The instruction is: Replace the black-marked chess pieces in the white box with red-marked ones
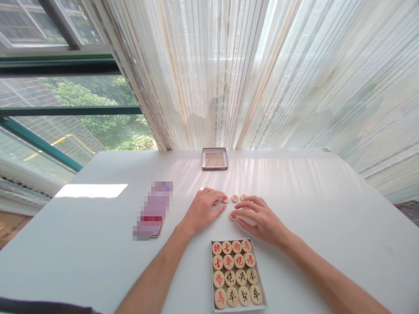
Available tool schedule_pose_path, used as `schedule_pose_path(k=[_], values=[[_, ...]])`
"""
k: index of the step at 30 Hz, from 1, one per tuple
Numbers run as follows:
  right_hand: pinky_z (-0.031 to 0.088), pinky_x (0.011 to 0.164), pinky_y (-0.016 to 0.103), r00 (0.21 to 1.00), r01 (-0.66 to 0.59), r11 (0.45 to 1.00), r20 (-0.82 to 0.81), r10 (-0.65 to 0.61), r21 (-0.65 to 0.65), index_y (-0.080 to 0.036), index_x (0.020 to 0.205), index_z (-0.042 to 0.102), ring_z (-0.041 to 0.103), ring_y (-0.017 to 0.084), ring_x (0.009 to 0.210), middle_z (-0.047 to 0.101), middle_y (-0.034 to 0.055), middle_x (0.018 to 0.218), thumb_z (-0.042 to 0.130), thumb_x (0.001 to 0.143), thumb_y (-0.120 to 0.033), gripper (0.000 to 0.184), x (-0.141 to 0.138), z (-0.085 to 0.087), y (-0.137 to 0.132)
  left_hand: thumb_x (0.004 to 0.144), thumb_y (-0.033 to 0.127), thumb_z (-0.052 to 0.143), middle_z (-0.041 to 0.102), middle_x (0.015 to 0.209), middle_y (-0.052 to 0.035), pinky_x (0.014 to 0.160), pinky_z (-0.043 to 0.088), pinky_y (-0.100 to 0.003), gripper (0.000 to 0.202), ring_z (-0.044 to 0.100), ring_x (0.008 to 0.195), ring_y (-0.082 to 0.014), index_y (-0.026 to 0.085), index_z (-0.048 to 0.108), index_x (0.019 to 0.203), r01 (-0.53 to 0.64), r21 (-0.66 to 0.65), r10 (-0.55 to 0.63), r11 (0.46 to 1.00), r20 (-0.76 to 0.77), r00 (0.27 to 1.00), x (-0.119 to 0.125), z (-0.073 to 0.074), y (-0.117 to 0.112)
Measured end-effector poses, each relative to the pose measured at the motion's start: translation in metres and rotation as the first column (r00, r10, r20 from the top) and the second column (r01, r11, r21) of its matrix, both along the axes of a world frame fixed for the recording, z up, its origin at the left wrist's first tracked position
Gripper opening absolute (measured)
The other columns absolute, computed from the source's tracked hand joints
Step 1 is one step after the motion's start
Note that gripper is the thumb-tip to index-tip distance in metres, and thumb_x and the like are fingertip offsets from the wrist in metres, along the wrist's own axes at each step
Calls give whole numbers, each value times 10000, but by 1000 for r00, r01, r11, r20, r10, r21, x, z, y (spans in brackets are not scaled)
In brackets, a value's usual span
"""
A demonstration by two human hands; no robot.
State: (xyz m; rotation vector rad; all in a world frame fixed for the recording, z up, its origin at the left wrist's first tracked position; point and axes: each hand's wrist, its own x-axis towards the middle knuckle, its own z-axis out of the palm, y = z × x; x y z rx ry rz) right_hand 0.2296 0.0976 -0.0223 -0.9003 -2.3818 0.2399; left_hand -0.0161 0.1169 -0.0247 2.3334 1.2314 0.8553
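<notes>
Head view: loose red-marked discs (235, 198) in a short row beyond the box (240, 309), others nearer it, under the right hand (260, 220). Fingers curled round one disc; firm grip, can't tell. Left hand (203, 208) at row's left end, fingers bent, hold unclear. Box: sixteen pieces (229, 278), red/black. Pixelated phone (153, 209) left of box, shallow tray (214, 160) farthest beyond.

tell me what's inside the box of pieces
The open box shows sixteen round pieces in four rows of four: ten with red characters, six with black. Anything beneath them is covered and cannot be seen.
</notes>
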Motion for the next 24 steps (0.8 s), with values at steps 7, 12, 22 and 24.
schedule_pose_path(k=[7, 12, 22, 24], values=[[545, 995, 516, 980, 140, 988, -135, -148, -71, -323, 1263, 668, 608, 294, 1192, 697, 84, 1242, 600, 981, -236, 303, 17, 0, 9, 885, 320, 738, 663, 1265, -64, 1051, 468, -499, 309, 556, 1212, -288, 295, 688, 1189, -24, 118, 24, 993, 1, 1000, -5, 9, -8], [475, 1111, 557, 987, 157, 978, -11, -160, -139, -312, 1409, 561, 477, 316, 1393, 572, 84, 1472, 637, 969, -300, 447, 21, -7, 9, 837, 429, 788, 556, 1445, -49, 1163, 394, -533, 326, 398, 1396, -322, 318, 733, 1138, 40, 114, -35, 993, -52, 998, -1, 15, -14], [477, 1110, 569, 990, 139, 977, 1, -141, -163, -302, 1457, 526, 496, 318, 1401, 607, 95, 1452, 664, 955, -327, 521, 24, -9, 11, 783, 389, 842, 523, 1494, -52, 1185, 368, -596, 305, 364, 1437, -347, 300, 764, 1065, 84, 97, -76, 992, -86, 993, 9, 7, -10], [482, 1110, 560, 990, 134, 978, -17, -139, -162, -300, 1446, 538, 511, 313, 1386, 608, 99, 1446, 652, 961, -314, 499, 25, -7, 11, 804, 377, 825, 528, 1491, -52, 1191, 362, -592, 261, 369, 1435, -342, 299, 772, 1047, 90, 99, -82, 991, -90, 993, 9, 6, -11]])
